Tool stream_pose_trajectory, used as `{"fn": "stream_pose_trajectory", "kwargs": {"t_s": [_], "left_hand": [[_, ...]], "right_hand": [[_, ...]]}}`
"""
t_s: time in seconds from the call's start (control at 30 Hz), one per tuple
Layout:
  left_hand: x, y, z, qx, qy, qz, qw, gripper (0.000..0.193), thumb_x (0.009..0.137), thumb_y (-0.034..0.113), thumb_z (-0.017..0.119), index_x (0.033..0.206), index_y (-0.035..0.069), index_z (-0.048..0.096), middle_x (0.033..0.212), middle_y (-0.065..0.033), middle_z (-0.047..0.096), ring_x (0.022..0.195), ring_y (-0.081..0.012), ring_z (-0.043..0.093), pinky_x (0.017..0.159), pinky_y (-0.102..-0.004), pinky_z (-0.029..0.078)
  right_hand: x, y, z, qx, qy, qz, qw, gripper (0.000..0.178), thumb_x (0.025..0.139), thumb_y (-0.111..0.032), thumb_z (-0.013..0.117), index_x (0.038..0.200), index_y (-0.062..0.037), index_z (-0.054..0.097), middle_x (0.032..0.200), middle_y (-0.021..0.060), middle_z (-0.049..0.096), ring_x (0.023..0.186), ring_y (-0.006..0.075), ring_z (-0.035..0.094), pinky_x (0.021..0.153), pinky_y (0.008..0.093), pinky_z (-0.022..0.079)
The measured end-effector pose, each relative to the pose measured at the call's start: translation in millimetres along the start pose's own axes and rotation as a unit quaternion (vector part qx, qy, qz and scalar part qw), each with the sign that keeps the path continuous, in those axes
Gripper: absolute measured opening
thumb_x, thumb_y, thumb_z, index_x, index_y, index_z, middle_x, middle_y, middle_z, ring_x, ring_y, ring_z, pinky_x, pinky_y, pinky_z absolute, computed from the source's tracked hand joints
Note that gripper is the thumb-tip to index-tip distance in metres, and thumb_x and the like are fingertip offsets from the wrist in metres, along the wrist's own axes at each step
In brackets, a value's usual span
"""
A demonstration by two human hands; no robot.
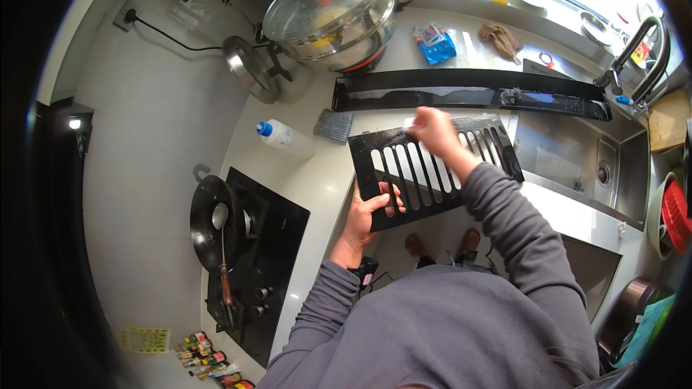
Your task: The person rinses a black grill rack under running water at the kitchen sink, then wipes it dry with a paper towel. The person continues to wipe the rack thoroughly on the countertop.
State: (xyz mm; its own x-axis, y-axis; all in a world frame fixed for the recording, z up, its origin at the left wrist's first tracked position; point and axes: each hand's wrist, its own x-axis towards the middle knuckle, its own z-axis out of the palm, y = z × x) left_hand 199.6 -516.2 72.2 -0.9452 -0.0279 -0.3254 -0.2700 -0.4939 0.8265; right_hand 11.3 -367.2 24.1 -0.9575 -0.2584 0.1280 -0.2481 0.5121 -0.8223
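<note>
My left hand [366, 215] grips the lower left corner of a black slotted panel [429, 208], with some fingertips showing through its slots. The panel is tilted over the counter's front edge. Closed over the panel's upper edge is my right hand [438, 134]; a small white bit shows at its fingertips, too little to name. Wet-looking specks mark the panel's far edge. Just beyond lies a long black tray [468, 104] with whitish liquid and a grey scouring clump [510, 96] in it. A grey ribbed scrubbing pad [333, 126] rests left of the panel.
A blue-capped bottle [285, 137] stands left, near a wok [205, 220] with a ladle on the black hob [263, 245]. A large lidded steamer pot [328, 14] stands at the back. The steel sink [569, 162] and black tap [652, 50] are at right.
</note>
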Motion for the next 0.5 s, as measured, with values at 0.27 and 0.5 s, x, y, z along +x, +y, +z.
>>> {"fn": "stream_pose_trajectory", "kwargs": {"t_s": [0.27,0.5], "left_hand": [[0,-1,-6,-0.009,-0.016,-0.008,1.0,0.04,0.087,0.001,0.055,0.124,0.004,0.042,0.101,-0.0157,0.059,0.083,-0.0251,0.064,0.074,-0.0407,0.058],[0,-1,-6,0.006,0.0,-0.017,1.0,0.046,0.086,0.001,0.055,0.129,0.007,0.038,0.101,-0.0148,0.06,0.083,-0.0255,0.064,0.074,-0.0406,0.058]], "right_hand": [[6,22,-44,-0.051,0.037,0.134,0.989,0.02,0.074,-0.014,0.079,0.074,-0.0008,0.063,0.077,0.017,0.068,0.075,0.0325,0.069,0.069,0.04,0.054],[-26,-32,19,0.094,-0.023,-0.137,0.986,0.016,0.075,-0.009,0.075,0.08,-0.0038,0.06,0.079,0.0165,0.062,0.083,0.0373,0.063,0.073,0.0432,0.051]]}}
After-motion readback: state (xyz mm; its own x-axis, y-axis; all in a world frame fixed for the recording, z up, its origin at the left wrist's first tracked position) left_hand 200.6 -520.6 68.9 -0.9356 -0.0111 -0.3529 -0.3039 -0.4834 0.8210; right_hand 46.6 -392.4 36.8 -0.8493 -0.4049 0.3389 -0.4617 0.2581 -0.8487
